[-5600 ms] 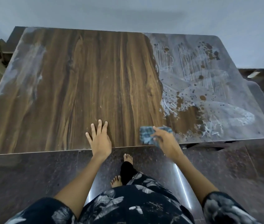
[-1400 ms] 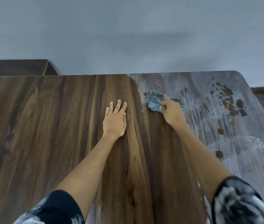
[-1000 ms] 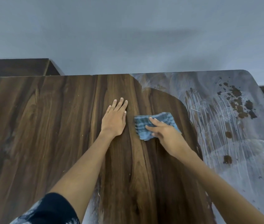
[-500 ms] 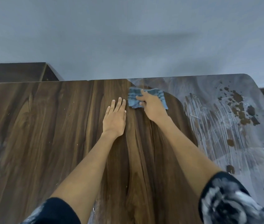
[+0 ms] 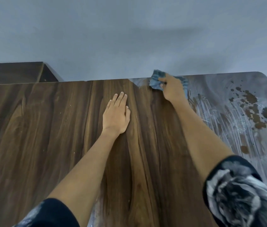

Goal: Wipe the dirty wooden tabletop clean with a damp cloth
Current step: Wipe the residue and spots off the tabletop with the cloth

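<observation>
- Now the right hand (image 5: 173,88) is out at the counter's (image 5: 47,128) far edge, fingers curled around the bunched blue cloth (image 5: 156,81), further right than half a second ago.
- Cloth sits right on the back rim, where clean dark wood meets the grey film (image 5: 227,89).
- Left hand (image 5: 116,114) hasn't budged: flat on the wood, fingers straight and together, holding nothing.
- Brown splotches (image 5: 254,110) and white streaks still cover the right end, well apart from the cloth.
</observation>
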Motion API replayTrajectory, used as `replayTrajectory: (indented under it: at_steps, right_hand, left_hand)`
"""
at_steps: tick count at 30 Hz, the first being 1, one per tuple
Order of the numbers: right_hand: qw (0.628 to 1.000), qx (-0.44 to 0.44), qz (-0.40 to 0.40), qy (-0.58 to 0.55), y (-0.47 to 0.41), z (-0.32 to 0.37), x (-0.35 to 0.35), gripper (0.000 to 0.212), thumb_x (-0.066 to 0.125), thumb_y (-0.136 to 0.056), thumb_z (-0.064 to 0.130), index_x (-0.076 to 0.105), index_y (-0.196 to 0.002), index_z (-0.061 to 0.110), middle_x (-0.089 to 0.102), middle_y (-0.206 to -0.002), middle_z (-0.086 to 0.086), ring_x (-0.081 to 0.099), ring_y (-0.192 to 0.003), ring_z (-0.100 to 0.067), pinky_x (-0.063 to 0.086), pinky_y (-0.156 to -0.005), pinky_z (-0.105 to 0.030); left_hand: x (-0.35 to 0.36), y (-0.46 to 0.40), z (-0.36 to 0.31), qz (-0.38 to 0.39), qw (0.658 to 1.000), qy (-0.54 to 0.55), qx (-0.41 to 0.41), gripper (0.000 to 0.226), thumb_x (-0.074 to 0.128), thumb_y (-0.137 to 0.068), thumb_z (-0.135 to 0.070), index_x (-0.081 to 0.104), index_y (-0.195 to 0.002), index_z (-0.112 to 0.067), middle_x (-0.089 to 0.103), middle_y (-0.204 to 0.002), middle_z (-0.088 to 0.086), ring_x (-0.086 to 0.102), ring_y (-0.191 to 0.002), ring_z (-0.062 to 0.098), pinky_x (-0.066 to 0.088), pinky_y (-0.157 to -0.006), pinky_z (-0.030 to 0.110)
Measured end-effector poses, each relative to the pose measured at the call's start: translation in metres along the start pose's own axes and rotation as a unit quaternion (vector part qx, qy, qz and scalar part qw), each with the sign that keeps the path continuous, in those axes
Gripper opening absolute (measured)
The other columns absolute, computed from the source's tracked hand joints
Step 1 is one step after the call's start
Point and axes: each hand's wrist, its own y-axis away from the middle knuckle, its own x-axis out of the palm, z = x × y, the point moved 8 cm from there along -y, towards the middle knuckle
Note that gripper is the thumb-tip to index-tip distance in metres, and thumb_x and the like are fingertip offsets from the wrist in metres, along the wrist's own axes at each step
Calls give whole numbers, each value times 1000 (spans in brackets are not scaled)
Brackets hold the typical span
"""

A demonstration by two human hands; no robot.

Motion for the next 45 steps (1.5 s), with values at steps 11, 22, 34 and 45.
replayTrajectory:
  at_steps: [11, 22, 34, 45]
  right_hand:
    - [983, -158, 97, 7, 61, 20, 17, 35, 41, -97, 13, 50, -130, 14, 35, -147, 0, 33, -135, -22, 26, -112, -39]
    - [983, -149, 91, 49, -3, 96, 73, 40, 39, -96, 8, 45, -134, 17, 36, -146, -9, 35, -133, -27, 31, -107, -37]
    - [995, -68, 28, 70, 31, -7, -6, 35, 40, -97, 19, 48, -131, 26, 34, -148, 3, 30, -137, -23, 11, -116, -47]
    - [963, -244, 102, 41, 108, 51, 30, 46, 46, -89, -7, 52, -127, 18, 34, -146, -5, 25, -138, -23, 7, -112, -36]
  left_hand:
    - [-7, -7, 10, -42, 998, 43, -31, 56, 35, -96, -31, 20, -146, -12, 24, -153, 3, 16, -142, 14, 11, -117, 29]
    - [-17, -2, 13, -73, 990, 92, -79, 68, 43, -91, -21, 7, -148, -11, 39, -146, 3, 44, -127, 19, 42, -102, 36]
    - [-13, 4, 7, -72, 996, 44, -36, 39, 39, -95, -22, 47, -132, -11, 45, -140, 6, 35, -134, 21, 29, -112, 36]
    - [-18, 17, 8, -95, 990, 88, -63, 35, 43, -91, -9, 52, -125, -7, 52, -133, 9, 43, -128, 22, 34, -109, 38]
